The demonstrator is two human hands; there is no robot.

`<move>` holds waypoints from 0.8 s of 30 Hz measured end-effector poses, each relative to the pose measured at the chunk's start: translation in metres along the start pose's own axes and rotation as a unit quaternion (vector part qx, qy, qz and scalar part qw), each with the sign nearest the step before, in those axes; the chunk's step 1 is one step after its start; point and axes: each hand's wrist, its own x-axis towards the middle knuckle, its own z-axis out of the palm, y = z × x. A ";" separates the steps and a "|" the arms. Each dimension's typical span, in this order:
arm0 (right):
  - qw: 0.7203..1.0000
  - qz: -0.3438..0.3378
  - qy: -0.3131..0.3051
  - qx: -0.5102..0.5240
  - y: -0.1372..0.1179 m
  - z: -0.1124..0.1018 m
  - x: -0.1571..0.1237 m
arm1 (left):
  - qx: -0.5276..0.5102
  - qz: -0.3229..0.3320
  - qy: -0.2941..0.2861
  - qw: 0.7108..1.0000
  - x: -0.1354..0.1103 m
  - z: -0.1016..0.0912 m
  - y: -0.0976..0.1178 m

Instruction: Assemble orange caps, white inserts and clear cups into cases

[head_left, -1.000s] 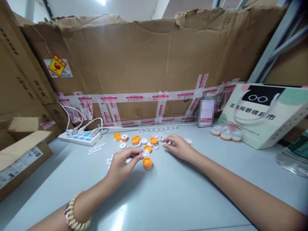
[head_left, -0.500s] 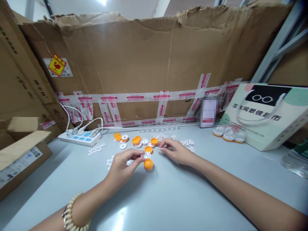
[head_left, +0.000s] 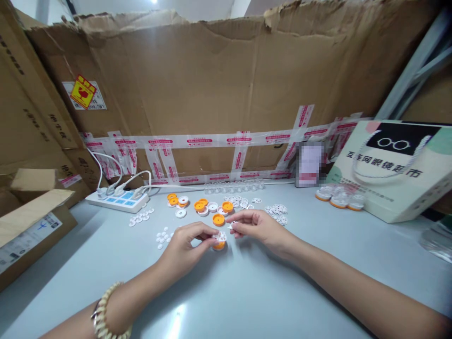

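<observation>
Between the thumb and fingertips of my left hand (head_left: pixel 190 242) is a white disc with small holes (head_left: pixel 221 236). It covers most of a round orange cup (head_left: pixel 219 246) on the table; whether the two touch, I cannot tell. My right hand (head_left: pixel 261 229), just to the right, pinches a small white piece (head_left: pixel 231 226), partly hidden by the fingers. Behind both hands lies another orange cup (head_left: pixel 218 220). Farther back are orange and white rings (head_left: pixel 212 207), some overlapping. Small white round pieces (head_left: pixel 162 238) lie left of my left hand.
White holed discs (head_left: pixel 276 212) lie beyond my right hand, with a row of clear cups (head_left: pixel 233 186) at the back. A power strip (head_left: pixel 118 201) and open carton (head_left: pixel 33 235) stand left. Right are a phone (head_left: pixel 309 165), clear-topped orange pieces (head_left: pixel 339 197) and a paper bag (head_left: pixel 384 188).
My left hand has brought the white disc down and slightly right, over the orange cup. My right hand has drawn slightly nearer to me, its small white piece now more visible.
</observation>
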 end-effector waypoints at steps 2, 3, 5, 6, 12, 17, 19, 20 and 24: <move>1.000 -0.015 0.014 0.011 -0.001 0.003 -0.001 | -0.020 -0.026 0.000 0.999 0.000 0.000 0.001; 0.999 -0.024 0.022 0.017 -0.002 0.005 -0.002 | -0.033 -0.039 0.000 0.999 0.000 0.001 0.002; 0.998 -0.034 0.038 0.026 -0.002 0.009 -0.004 | -0.060 -0.059 0.004 0.996 -0.001 0.001 0.004; 0.998 -0.037 0.046 0.026 -0.002 0.011 -0.005 | -0.069 -0.064 0.008 0.995 -0.001 0.001 0.006; 0.994 -0.057 0.093 -0.029 -0.005 0.014 -0.012 | -0.070 -0.048 0.051 0.995 -0.002 0.000 0.009; 0.994 -0.081 0.071 -0.029 -0.008 0.016 -0.014 | -0.063 -0.015 0.042 0.997 -0.002 0.002 0.009; 0.993 -0.090 0.063 -0.029 -0.006 0.016 -0.014 | -0.061 -0.003 0.041 0.997 -0.003 0.002 0.009; 0.993 -0.095 0.058 -0.031 -0.006 0.016 -0.014 | -0.060 0.000 0.040 0.997 -0.003 0.002 0.008; 0.980 -0.156 0.066 -0.105 -0.001 0.016 -0.015 | -0.052 0.016 0.040 0.998 -0.003 0.001 0.008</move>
